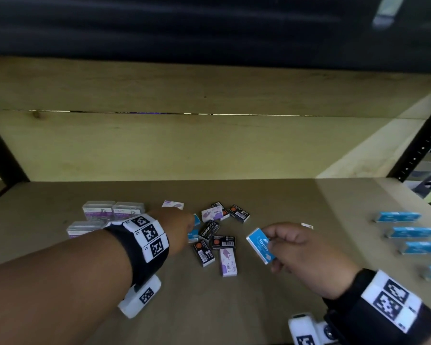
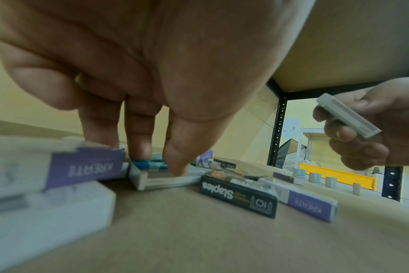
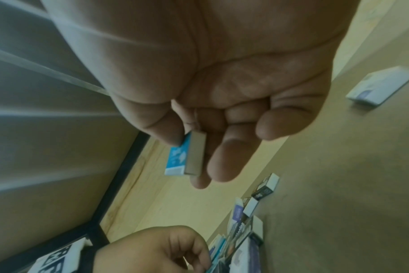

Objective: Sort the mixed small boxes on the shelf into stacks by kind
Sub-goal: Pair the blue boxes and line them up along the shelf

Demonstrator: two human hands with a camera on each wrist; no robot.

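A loose pile of black boxes (image 1: 208, 230), purple-and-white boxes (image 1: 227, 265) and blue boxes lies mid-shelf. My left hand (image 1: 188, 227) reaches into its left side. In the left wrist view its fingertips (image 2: 140, 155) and thumb pinch a blue box (image 2: 149, 165) that lies flat among the others. My right hand (image 1: 271, 247) hovers to the right of the pile and holds a blue staples box (image 1: 260, 245) between thumb and fingers, clear of the shelf. The right wrist view shows that box (image 3: 183, 158) edge-on.
Several blue boxes (image 1: 398, 216) lie in a row along the right side of the shelf board (image 1: 234, 307). Clear boxes with purple labels (image 1: 100, 209) sit at the left behind my forearm. A black upright (image 1: 418, 145) stands at the right rear; another shelf hangs overhead.
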